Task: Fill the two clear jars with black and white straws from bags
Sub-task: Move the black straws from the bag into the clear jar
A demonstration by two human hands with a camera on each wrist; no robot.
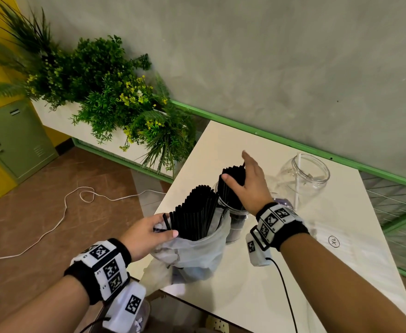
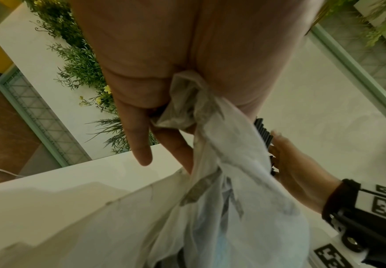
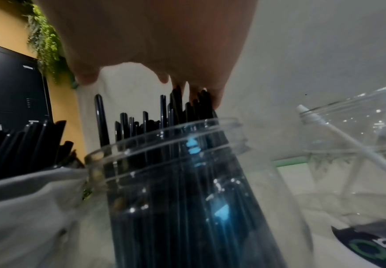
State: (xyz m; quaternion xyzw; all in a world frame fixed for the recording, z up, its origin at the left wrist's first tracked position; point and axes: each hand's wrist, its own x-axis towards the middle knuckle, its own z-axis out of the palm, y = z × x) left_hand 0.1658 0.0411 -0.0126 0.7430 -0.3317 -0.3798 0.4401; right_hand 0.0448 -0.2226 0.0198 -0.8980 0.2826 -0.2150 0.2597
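A clear jar [image 1: 236, 218] near the table's left edge holds a tight bunch of black straws [image 1: 233, 186]. My right hand [image 1: 235, 167] is spread over their tops, fingertips touching the straw ends [image 3: 176, 101]. Just left of the jar, a thin white plastic bag [image 1: 197, 248] stands with many more black straws [image 1: 197, 212] fanning out of it. My left hand [image 1: 164, 230] pinches the bag's rim [image 2: 187, 101]. A second clear jar [image 1: 303, 179] stands at the back right with one white straw [image 1: 297, 179] leaning in it.
The white table [image 1: 293, 272] ends just left of the bag, and a grey wall with a green rail runs behind it. Potted greenery [image 1: 106, 92] and a green locker [image 1: 17, 140] stand to the left. A white cable [image 1: 65, 207] lies on the floor.
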